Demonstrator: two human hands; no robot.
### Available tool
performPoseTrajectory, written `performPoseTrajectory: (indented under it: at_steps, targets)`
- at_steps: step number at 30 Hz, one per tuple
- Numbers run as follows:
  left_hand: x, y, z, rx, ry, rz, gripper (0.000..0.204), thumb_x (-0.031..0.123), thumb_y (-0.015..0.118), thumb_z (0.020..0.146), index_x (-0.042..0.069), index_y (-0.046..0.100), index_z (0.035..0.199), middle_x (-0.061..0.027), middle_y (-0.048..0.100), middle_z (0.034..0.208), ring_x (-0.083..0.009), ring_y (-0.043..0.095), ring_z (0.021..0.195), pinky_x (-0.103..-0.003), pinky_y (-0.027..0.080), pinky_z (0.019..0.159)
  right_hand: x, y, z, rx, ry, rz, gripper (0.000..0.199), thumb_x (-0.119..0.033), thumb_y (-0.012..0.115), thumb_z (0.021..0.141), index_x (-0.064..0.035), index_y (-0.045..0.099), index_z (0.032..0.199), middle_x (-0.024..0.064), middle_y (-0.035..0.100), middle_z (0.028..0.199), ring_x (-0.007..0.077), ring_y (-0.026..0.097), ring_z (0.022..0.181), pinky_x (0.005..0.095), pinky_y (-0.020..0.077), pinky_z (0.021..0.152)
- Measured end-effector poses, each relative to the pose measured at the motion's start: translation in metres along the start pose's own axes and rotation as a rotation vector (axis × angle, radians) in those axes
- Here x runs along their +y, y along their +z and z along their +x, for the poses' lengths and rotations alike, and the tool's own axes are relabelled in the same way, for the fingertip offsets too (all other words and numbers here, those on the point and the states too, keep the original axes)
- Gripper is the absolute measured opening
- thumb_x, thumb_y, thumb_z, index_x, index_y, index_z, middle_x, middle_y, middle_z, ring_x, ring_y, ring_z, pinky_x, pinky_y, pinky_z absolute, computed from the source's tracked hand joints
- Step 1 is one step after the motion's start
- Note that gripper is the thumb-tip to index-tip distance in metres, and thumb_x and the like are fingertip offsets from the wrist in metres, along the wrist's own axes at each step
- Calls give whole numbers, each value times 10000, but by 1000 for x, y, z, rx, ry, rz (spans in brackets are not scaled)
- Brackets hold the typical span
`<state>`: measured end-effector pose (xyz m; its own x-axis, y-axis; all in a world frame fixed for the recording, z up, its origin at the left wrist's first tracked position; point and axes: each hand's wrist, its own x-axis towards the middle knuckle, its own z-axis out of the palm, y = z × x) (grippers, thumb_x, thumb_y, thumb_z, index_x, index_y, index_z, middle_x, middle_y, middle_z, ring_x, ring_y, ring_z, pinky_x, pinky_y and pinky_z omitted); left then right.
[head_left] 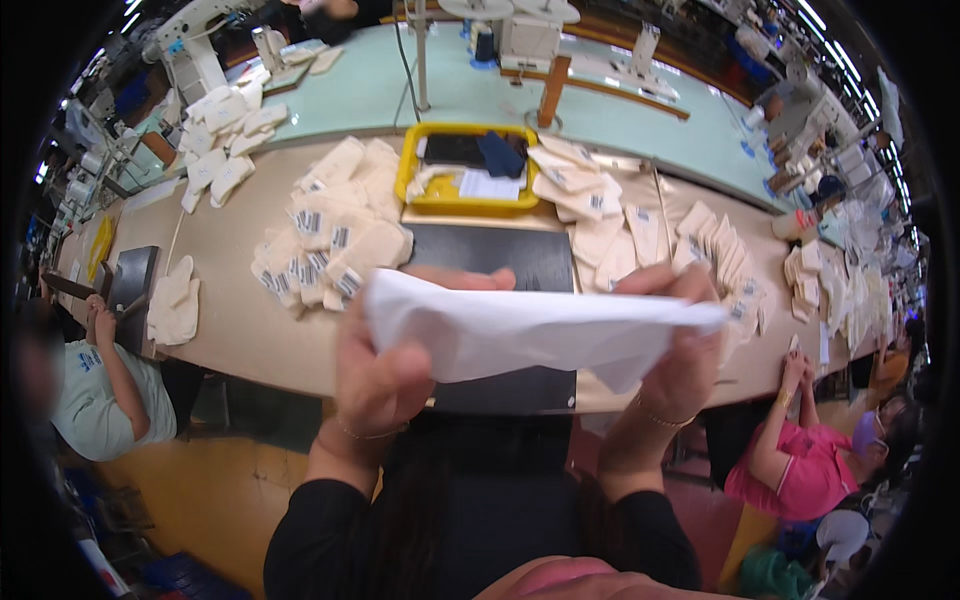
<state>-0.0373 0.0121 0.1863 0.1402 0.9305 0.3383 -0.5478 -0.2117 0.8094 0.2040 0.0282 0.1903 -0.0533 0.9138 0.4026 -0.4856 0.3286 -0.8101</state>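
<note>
Both hands gripping white fabric between them.

Spread across a long tan bench: heaps of cream fabric pieces with small tags at left centre, more tagged cream pieces fanned out at right, a dark flat mat between them. Behind the mat, a yellow tray holding a dark cloth and white slips, with a pale green worktop and sewing machines beyond. Seated at either end, a person in a pale shirt and a person in a pink top.
</note>
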Motion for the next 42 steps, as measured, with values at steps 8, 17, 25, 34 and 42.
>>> performPoseTrajectory:
  at_steps: [8, 17, 25, 34, 42]
  targets:
    - [26, 62, -18, -521, 852, 493, 542, 459, 698, 896, 37, 591, 1219, -163, 618, 1135, -266, 633, 1004, -471, 505, 906, -66, 68, -30, -324, -328, 222, 240, -304, 515, 1052, -141, 585, 1214, 32, 708, 1187, 264, 641, 1163, 484, 448, 1022]
    - [-18, 72, -22, -719, 988, 135, 535, 436, 691, 894, 32, 584, 1229, -166, 616, 1147, -265, 630, 1014, -466, 504, 910, -16, 65, -32, -381, -613, 354, 220, -328, 521, 1059, -174, 653, 1146, 12, 747, 1089, 269, 645, 1099, 500, 430, 988]
    - [-33, 71, -31, -734, 982, 80, 530, 415, 684, 892, 28, 578, 1238, -167, 614, 1157, -263, 628, 1023, -462, 502, 915, -27, 71, -38, -269, -612, 237, 192, -350, 539, 1036, -191, 645, 1060, 0, 736, 974, 240, 627, 981, 494, 431, 928]
    - [-42, 77, -27, -726, 980, 56, 525, 391, 676, 890, 23, 572, 1249, -169, 611, 1168, -262, 626, 1033, -457, 501, 920, -25, 86, -20, -210, -769, 184, 202, -379, 552, 1017, -192, 612, 970, -24, 682, 826, 197, 555, 843, 461, 417, 842]
    - [-47, 85, -30, -741, 980, 11, 521, 370, 669, 888, 19, 566, 1258, -171, 609, 1178, -261, 624, 1042, -452, 500, 924, -33, 78, -29, -235, -697, 145, 130, -304, 614, 979, -174, 613, 976, -27, 683, 824, 188, 562, 835, 434, 415, 835]
